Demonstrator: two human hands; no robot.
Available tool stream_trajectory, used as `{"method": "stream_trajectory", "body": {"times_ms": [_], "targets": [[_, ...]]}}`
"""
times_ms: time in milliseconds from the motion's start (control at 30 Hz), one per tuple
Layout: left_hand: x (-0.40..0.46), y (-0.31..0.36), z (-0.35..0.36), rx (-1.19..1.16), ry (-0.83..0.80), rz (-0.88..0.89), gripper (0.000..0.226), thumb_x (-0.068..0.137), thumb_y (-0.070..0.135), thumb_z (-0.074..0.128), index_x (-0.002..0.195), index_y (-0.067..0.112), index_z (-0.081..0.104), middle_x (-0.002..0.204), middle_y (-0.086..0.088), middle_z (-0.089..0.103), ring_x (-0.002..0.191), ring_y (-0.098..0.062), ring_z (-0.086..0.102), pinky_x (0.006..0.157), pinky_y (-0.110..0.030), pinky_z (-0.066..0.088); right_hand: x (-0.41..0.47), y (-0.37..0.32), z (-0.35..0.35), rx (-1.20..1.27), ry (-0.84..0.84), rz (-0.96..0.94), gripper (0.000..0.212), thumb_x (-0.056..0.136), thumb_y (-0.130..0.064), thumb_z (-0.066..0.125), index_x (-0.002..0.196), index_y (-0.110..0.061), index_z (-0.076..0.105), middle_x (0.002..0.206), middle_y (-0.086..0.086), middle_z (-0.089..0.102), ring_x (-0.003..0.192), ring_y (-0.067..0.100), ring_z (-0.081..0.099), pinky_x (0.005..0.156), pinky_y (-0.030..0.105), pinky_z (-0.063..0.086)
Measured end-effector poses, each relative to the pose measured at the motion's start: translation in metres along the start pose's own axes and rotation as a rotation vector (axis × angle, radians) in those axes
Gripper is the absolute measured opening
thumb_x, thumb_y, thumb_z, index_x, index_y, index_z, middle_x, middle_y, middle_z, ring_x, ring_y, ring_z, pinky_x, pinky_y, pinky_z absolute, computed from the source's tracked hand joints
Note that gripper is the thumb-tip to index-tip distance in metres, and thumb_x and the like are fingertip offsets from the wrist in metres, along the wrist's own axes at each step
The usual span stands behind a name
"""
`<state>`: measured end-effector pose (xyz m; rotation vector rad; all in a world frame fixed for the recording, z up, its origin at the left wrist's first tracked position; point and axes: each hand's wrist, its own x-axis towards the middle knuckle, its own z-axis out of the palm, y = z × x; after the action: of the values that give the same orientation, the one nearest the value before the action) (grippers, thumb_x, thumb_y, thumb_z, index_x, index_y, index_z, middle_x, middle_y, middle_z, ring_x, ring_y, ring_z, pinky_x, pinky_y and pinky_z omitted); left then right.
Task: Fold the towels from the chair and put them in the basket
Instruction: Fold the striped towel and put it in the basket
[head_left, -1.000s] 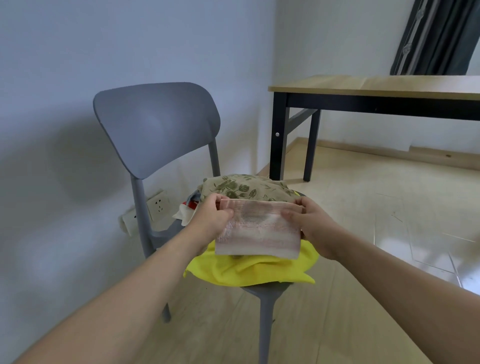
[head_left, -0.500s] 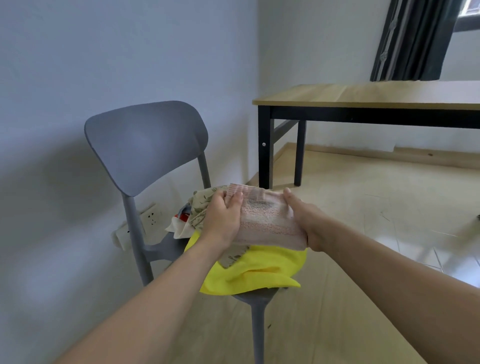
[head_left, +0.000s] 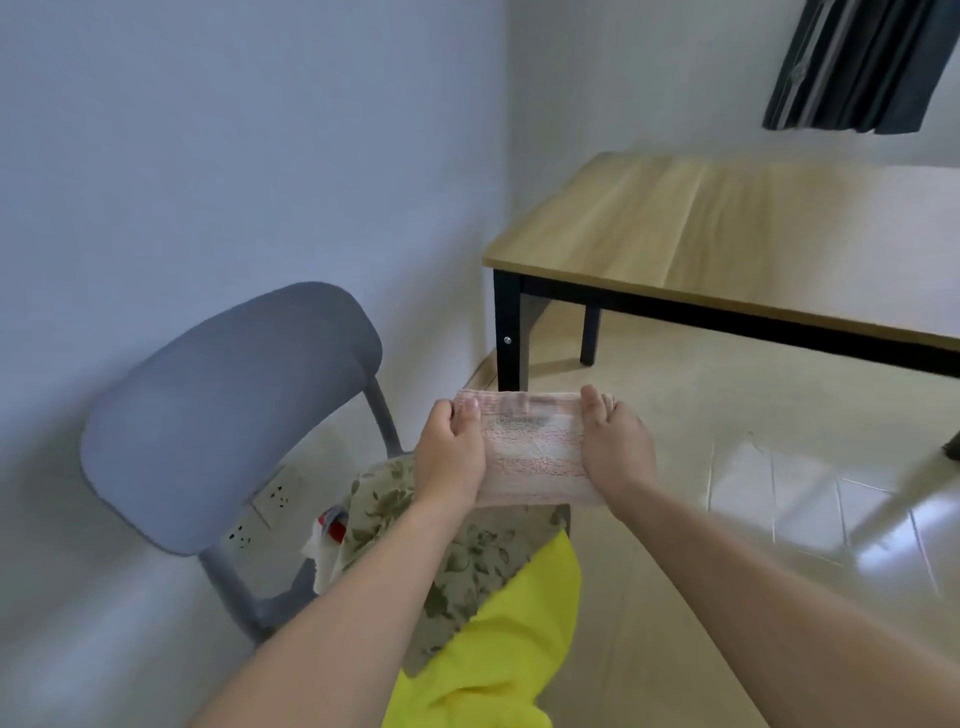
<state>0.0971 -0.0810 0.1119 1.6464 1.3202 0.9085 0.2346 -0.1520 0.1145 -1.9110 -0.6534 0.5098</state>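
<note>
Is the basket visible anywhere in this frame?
No: only the grey chair with its towel pile, the wooden table and the pink towel held in both hands show.

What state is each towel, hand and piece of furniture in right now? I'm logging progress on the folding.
pink towel: folded, held up between both hands, off the chair
left hand: gripping the towel's left edge
right hand: gripping its right edge
floral towel: unfolded, heaped on the chair
yellow towel: unfolded, draped off the chair's front
chair: upright
table: bare
</note>
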Motion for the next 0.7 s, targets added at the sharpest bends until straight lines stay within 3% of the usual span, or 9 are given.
{"method": "stream_trajectory", "body": {"times_ms": [133,233,333,400,467,700], "targets": [[-0.003,0.119,-0.037,0.000,-0.121,-0.140,0.045,0.097,0.053,0.035,0.099,0.014,0.057,0.091,-0.003,0.062,0.086,-0.019,0.059,0.081,-0.038,0.048,-0.006,-0.109,-0.078,0.024,-0.060,0.032,0.041,0.099,-0.049,0.030,0.096,-0.020,0.058,0.088,-0.003,0.058,0.086,0.017,0.054,0.073,0.029,0.037],[-0.028,0.216,-0.067,0.032,-0.155,-0.154,0.039,0.099,0.048,0.033,0.101,0.016,0.055,0.088,-0.001,0.060,0.079,-0.012,0.056,0.069,-0.028,0.045,-0.022,-0.184,-0.142,-0.008,-0.094,0.090,0.044,0.098,-0.051,0.031,0.090,-0.017,0.057,0.087,-0.002,0.059,0.089,0.021,0.055,0.077,0.031,0.037],[-0.064,0.298,-0.093,0.035,-0.165,-0.130,0.029,0.101,0.044,0.033,0.099,0.020,0.049,0.082,0.008,0.052,0.075,-0.007,0.051,0.062,-0.018,0.036,-0.046,-0.235,-0.199,-0.056,-0.124,0.173,0.056,0.097,-0.054,0.028,0.111,-0.010,0.060,0.112,0.007,0.063,0.107,0.028,0.056,0.088,0.035,0.041],[-0.083,0.331,-0.103,0.050,-0.164,-0.116,0.031,0.101,0.043,0.033,0.097,0.017,0.050,0.087,0.003,0.054,0.081,-0.013,0.052,0.064,-0.020,0.037,-0.062,-0.257,-0.229,-0.084,-0.180,0.231,0.057,0.098,-0.053,0.026,0.122,-0.011,0.057,0.124,0.009,0.058,0.116,0.029,0.052,0.098,0.037,0.040],[-0.095,0.353,-0.104,0.065,-0.173,-0.106,0.031,0.102,0.041,0.033,0.095,0.017,0.051,0.088,0.002,0.055,0.078,-0.010,0.051,0.063,-0.023,0.037,-0.071,-0.271,-0.254,-0.085,-0.199,0.245,0.055,0.098,-0.053,0.026,0.118,-0.012,0.057,0.126,0.009,0.058,0.117,0.028,0.052,0.102,0.039,0.040],[-0.102,0.376,-0.063,0.085,-0.193,-0.073,0.036,0.102,0.041,0.032,0.099,0.011,0.051,0.083,0.001,0.054,0.071,-0.010,0.049,0.058,-0.022,0.035,-0.059,-0.269,-0.303,0.183,-0.192,0.544,0.058,0.090,-0.059,0.041,0.118,-0.011,0.057,0.110,0.007,0.065,0.093,0.027,0.064,0.077,0.033,0.053]]}}
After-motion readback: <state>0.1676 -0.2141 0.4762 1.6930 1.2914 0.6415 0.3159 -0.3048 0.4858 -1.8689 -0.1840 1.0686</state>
